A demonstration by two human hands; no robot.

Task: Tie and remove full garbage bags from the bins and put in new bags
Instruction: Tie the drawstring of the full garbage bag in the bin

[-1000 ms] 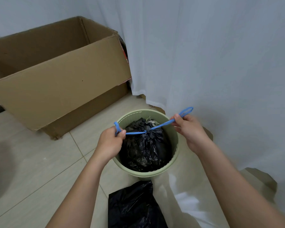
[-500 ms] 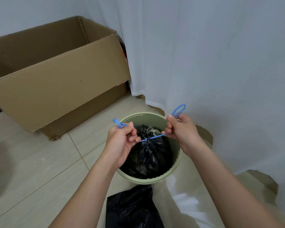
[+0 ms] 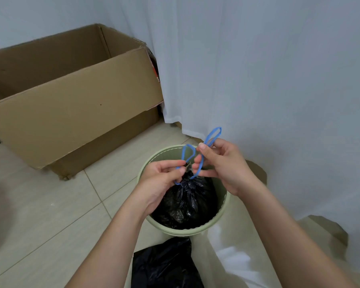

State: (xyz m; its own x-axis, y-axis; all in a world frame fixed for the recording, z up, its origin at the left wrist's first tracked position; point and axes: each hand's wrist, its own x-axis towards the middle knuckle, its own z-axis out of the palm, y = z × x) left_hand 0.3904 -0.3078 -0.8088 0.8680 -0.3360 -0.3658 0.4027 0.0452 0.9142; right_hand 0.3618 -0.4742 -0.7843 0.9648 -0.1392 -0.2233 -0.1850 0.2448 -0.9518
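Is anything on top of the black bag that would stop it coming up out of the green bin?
Nothing visible does. Above the black bag in the green bin are only the left hand and right hand, each pinching a blue drawstring loop.

Both hands meet close together on outstretched forearms, left hand (image 3: 162, 178) and right hand (image 3: 222, 163) fingers pinched.

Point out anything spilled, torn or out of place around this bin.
Nothing looks spilled or torn. The only loose item is a black bag lying on the floor tiles in front of the green bin, probably the replacement liner.
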